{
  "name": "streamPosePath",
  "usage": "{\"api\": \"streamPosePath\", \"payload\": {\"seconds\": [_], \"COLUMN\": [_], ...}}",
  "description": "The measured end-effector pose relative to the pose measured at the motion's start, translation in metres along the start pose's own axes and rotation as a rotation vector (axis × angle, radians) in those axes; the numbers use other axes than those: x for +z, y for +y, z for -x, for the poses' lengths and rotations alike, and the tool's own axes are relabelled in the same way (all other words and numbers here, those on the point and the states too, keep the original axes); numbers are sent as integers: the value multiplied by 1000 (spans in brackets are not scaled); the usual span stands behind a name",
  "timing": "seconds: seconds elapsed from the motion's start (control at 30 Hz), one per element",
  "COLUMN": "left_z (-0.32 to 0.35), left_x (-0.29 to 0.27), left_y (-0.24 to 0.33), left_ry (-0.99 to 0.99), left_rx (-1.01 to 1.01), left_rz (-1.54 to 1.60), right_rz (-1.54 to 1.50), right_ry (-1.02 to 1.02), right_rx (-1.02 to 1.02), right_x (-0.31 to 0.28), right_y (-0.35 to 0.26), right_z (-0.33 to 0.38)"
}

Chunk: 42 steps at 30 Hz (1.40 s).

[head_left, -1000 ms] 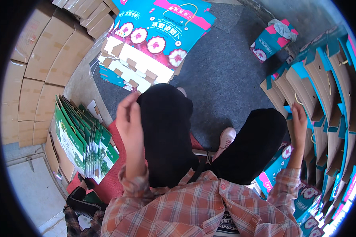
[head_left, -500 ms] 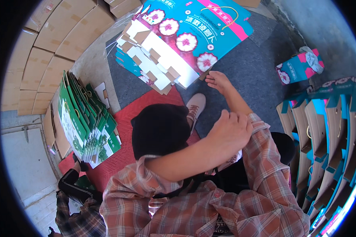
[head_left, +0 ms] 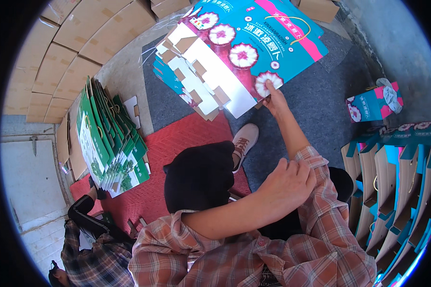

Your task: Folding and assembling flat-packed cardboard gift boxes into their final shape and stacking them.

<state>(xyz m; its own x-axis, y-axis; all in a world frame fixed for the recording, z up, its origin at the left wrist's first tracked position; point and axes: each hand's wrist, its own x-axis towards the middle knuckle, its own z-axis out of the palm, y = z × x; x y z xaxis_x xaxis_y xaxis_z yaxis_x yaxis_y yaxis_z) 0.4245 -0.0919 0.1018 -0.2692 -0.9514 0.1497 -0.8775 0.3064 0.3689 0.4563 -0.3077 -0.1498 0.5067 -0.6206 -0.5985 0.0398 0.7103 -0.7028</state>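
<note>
A: What are the hands gripping?

B: In the head view, the right hand (head_left: pixel 273 98) is stretched forward, its fingers pinched on the near edge of the top sheet of a stack of flat teal box blanks (head_left: pixel 244 52) lying on the grey mat (head_left: pixel 321 110). The left hand (head_left: pixel 289 184) crosses over and rests on the right sleeve (head_left: pixel 321 191) near the elbow, fingers curled loosely on the plaid cloth; it holds no object.

A: Where is that top sheet exactly?

B: On the pile, printed side up, with white and brown flaps fanned out at the left side. It looks flat, not lifted as far as I can tell.

A: How far along is the work, would you say?

B: Partway, by my judgement. At the right edge stands a row of folded teal boxes (head_left: pixel 392 182), upright and packed close. One finished box (head_left: pixel 373 103) lies on its side alone on the mat, well apart. The flat stack is still thick, so plenty remains.

A: Anything inside those boxes?

B: The row shows open tops and brown insides; I see nothing in them. The lone box has a pale crumpled thing at its end, too small to name.

A: What else is around?

B: A leaning stack of green flat boxes (head_left: pixel 112 138) at the left by a red mat (head_left: pixel 177 138), brown cartons (head_left: pixel 67 43) along the wall, and another person (head_left: pixel 91 239) in plaid at the lower left.
</note>
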Motion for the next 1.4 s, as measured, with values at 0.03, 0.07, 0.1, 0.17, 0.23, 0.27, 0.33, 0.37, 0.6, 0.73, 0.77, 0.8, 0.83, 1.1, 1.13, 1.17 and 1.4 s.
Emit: {"api": "streamPosePath", "payload": {"seconds": [0.03, 0.07, 0.1, 0.17, 0.23, 0.27, 0.33, 0.37, 0.6, 0.73, 0.77, 0.8, 0.83, 1.1, 1.13, 1.17, 1.4], "left_z": [1, 2, 2, 0, 0, -1, -7, -9, 19, 21, 23, 23, 20, 7, 3, 0, -11], "left_x": [1, 3, 4, 6, 5, 2, -13, -25, -75, -78, -77, -74, -71, 28, 36, 43, 47], "left_y": [0, 1, 0, 0, -1, -4, -10, -15, -88, -94, -92, -88, -80, -66, -64, -64, -70], "left_ry": [3, -4, -8, -27, -47, -19, 19, 245, 1128, 831, 689, 542, 519, 299, 289, 278, 146], "left_rx": [5, 6, 9, 21, 18, 8, 10, -1, -730, -724, -601, -470, -468, -543, -659, -776, -838], "left_rz": [0, -6, -15, 5, 27, 100, 168, 213, 843, 1616, 1635, 1650, 1616, 1257, 1277, 1294, 1556], "right_rz": [-13, -25, -59, -64, -63, -117, -243, -273, -455, -561, -579, -595, -649, -913, -1021, -1018, -210], "right_ry": [-4, -8, -14, -11, -16, -56, -123, -148, -173, -118, -163, -204, -148, -91, -231, -97, -250], "right_rx": [-36, -74, -74, -151, -217, -323, -473, -487, -567, -436, -393, -358, -278, 79, 157, 201, 460], "right_x": [3, 5, 6, 6, 14, 19, 22, 17, -36, -69, -69, -66, -69, -75, -78, -79, -102], "right_y": [-4, -9, -15, -27, -45, -57, -84, -97, -63, 6, 21, 35, 49, 129, 135, 144, 93], "right_z": [4, 8, 12, 23, 42, 52, 71, 85, 208, 276, 297, 316, 327, 374, 376, 377, 418]}}
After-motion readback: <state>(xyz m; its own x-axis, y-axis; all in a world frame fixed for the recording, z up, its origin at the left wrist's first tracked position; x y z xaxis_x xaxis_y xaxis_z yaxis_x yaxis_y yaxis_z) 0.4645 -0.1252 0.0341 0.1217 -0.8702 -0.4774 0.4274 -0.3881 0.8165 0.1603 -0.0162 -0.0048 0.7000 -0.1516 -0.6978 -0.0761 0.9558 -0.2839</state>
